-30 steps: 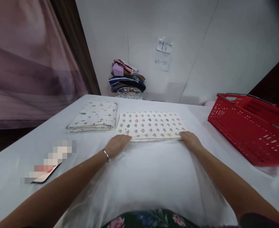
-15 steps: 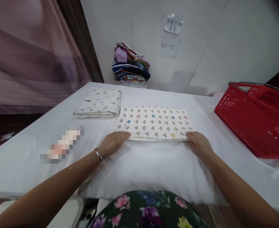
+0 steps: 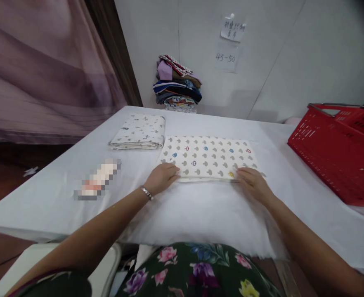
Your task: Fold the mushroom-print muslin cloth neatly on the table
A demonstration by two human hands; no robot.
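Observation:
A folded white cloth (image 3: 205,157) printed with grey mushrooms and a few coloured ones lies flat in front of me. My left hand (image 3: 162,178) is closed at its near left corner, thumb low and fingers on top. Over the near edge, a little in from the right corner, lies my right hand (image 3: 252,182), its fingers stretched out on the fabric and slightly blurred. Beyond my left hand rests another folded white cloth (image 3: 140,131) with small dark prints, its layers showing along the near edge.
A white-covered table (image 3: 275,156) carries everything here. At the right stands a red plastic basket (image 3: 333,156). A stack of folded textiles (image 3: 178,84) is by the wall at the back. A pixelated item (image 3: 98,181) lies at the left. A pale stool (image 3: 104,268) is below the table's front edge.
My right hand has slid inward along the near edge, away from the right corner. My left hand stays near the left corner. The whole view has shifted slightly.

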